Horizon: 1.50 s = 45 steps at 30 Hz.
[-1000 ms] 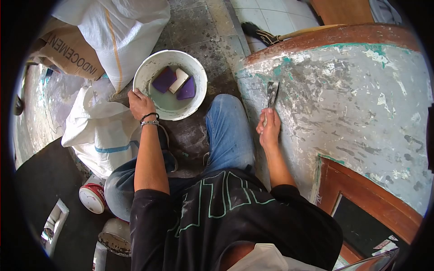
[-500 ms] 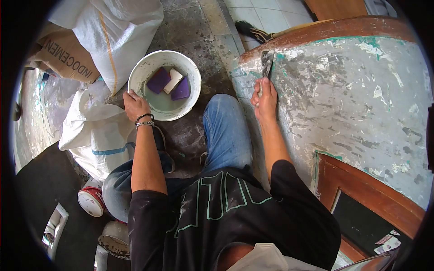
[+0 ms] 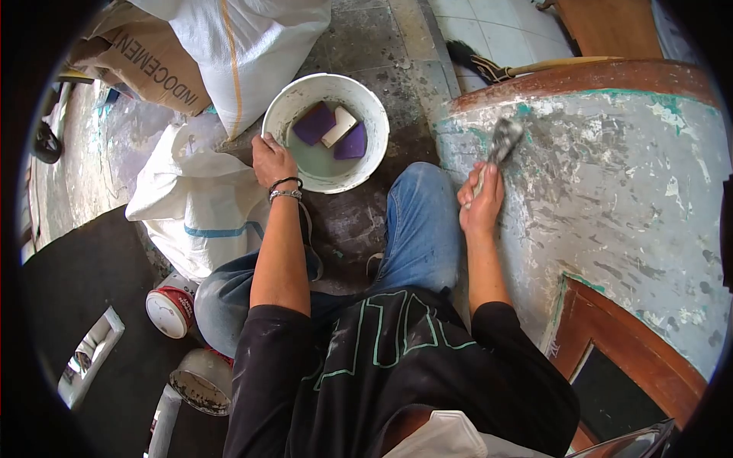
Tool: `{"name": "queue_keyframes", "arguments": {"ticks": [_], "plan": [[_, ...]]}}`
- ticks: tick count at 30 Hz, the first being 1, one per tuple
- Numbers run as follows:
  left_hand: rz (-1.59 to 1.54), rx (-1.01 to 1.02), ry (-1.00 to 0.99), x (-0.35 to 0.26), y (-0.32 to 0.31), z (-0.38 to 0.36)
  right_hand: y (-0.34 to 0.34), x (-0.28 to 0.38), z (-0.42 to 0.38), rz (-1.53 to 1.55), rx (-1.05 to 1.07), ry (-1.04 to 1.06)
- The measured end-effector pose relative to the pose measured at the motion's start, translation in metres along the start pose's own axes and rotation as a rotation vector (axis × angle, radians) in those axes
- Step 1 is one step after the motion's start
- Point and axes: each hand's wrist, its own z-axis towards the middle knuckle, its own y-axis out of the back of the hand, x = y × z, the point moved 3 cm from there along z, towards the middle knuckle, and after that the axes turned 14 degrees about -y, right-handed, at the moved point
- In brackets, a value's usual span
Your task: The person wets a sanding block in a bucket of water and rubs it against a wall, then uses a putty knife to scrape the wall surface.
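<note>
My left hand (image 3: pixel 273 161) is closed on the left rim of a white bucket (image 3: pixel 374 156). Inside the bucket, two purple blocks (image 3: pixel 314 124) and a cream block (image 3: pixel 339 127) sit in cloudy water. On the right, my right hand (image 3: pixel 482 200) grips the handle of a putty knife (image 3: pixel 505 140). Its blade points away from me, over the scuffed grey wall (image 3: pixel 603 191); whether it touches the surface I cannot tell.
White sacks (image 3: pixel 252 53) and a brown paper bag (image 3: pixel 153 69) stand at the upper left. A red and white can (image 3: pixel 169 311) and a dirty pot (image 3: pixel 201 382) are at lower left. A brush (image 3: pixel 477 62) lies beyond the wall's brown edge.
The view has shifted, so the bucket appears further right. The putty knife has turned, showing its blade broader and tilted to the right. My left hand is still on the rim.
</note>
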Motion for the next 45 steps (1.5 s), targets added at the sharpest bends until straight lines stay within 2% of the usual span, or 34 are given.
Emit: {"name": "queue_keyframes", "arguments": {"ticks": [2,5,6,7,8,9,10,11,12,13,14,15,16,17,18,19,20,22,24,26,28,29,30,31,32,34,36,37,38,40,42,44,45], "plan": [[0.008,0.088,0.047,-0.004,0.004,0.000,-0.009,0.028,0.018,-0.396,-0.028,0.127],[0.028,0.090,0.033,0.003,-0.004,0.002,-0.043,0.067,0.039,-0.245,0.064,0.176],[-0.057,-0.006,-0.036,0.018,-0.015,0.003,-0.060,0.067,0.045,-0.168,0.128,0.149],[-0.046,-0.041,-0.008,0.018,-0.014,0.003,-0.076,0.060,0.045,-0.179,0.218,0.152],[0.062,-0.105,-0.159,0.026,-0.024,0.002,-0.092,0.045,0.040,-0.199,0.324,0.127],[0.217,-0.140,-0.123,-0.011,0.003,-0.007,-0.111,0.027,0.033,-0.212,0.429,0.113],[0.185,-0.362,-0.247,-0.012,-0.003,-0.010,-0.126,0.005,0.029,-0.239,0.558,0.081],[0.123,-0.405,-0.294,-0.023,0.008,-0.011,-0.144,-0.024,0.028,-0.239,0.595,0.029],[-0.095,-0.267,-0.268,-0.057,0.042,-0.015,-0.153,-0.047,0.028,-0.254,0.673,0.002],[-0.566,-0.050,-0.327,-0.060,0.029,-0.015,-0.166,-0.064,0.021,-0.295,0.696,0.004],[-0.585,-0.034,-0.606,-0.073,0.025,-0.014,-0.177,-0.078,0.013,-0.389,0.662,0.010],[-0.644,0.166,-0.327,-0.096,0.049,-0.011,-0.190,-0.099,0.012,-0.350,0.784,0.251],[-0.725,-0.097,-0.333,-0.094,0.047,-0.008,-0.199,-0.113,0.009,-0.387,0.880,0.248],[-0.749,0.017,-0.237,-0.093,0.074,-0.001,-0.204,-0.125,0.007,-0.442,0.908,0.264],[-0.784,-0.082,-0.239,-0.090,0.094,0.008,-0.212,-0.123,-0.001,-0.500,0.920,0.293],[-0.847,-0.138,-0.112,-0.083,0.110,0.019,-0.224,-0.120,-0.012,-0.720,0.900,0.632],[-0.913,-0.192,0.008,-0.079,0.145,0.031,-0.228,-0.127,-0.020,-0.762,0.949,0.506],[-0.781,-0.424,-0.186,-0.064,0.210,0.052,-0.222,-0.160,-0.026,-1.223,0.819,0.947],[-0.660,-0.565,-0.340,-0.053,0.271,0.067,-0.218,-0.163,-0.042,-1.333,0.802,0.889],[-0.366,-0.553,-0.410,-0.008,0.304,0.075,-0.218,-0.165,-0.042,-1.439,0.792,0.825],[0.098,-0.513,-0.414,0.025,0.354,0.069,-0.223,-0.171,-0.035,-1.500,0.714,0.790],[0.294,-0.533,-0.429,0.047,0.380,0.068,-0.221,-0.175,-0.035,-1.510,0.682,0.897],[0.487,-0.553,-0.440,0.066,0.407,0.069,-0.221,-0.174,-0.034,-1.504,0.681,0.902],[0.660,-0.587,-0.372,0.077,0.438,0.068,-0.222,-0.174,-0.033,-1.510,0.689,0.877],[0.850,-0.633,-0.442,0.100,0.473,0.073,-0.221,-0.174,-0.032,-1.519,0.697,0.848],[0.969,-0.806,-0.633,0.125,0.558,0.077,-0.219,-0.172,-0.031,-1.530,0.698,0.846],[1.178,-0.882,-0.457,0.136,0.643,0.076,-0.218,-0.173,-0.029,-1.533,0.720,0.821],[1.455,-0.927,-0.398,0.143,0.690,0.078,-0.217,-0.175,-0.026,-1.508,0.731,0.855],[1.535,-1.021,-0.313,0.156,0.735,0.083,-0.216,-0.174,-0.025,-1.501,0.718,0.861],[1.711,-0.989,-0.139,0.153,0.802,0.079,-0.217,-0.175,-0.025,-1.501,0.751,0.860],[1.718,-0.885,0.101,0.164,0.843,0.080,-0.218,-0.178,-0.023,-1.488,0.746,0.851],[1.672,-0.799,0.282,0.213,0.886,0.089,-0.217,-0.178,-0.024,-1.500,0.751,0.864],[1.606,-0.840,0.317,0.240,0.909,0.091,-0.216,-0.180,-0.021,-1.519,0.744,0.858]]}}
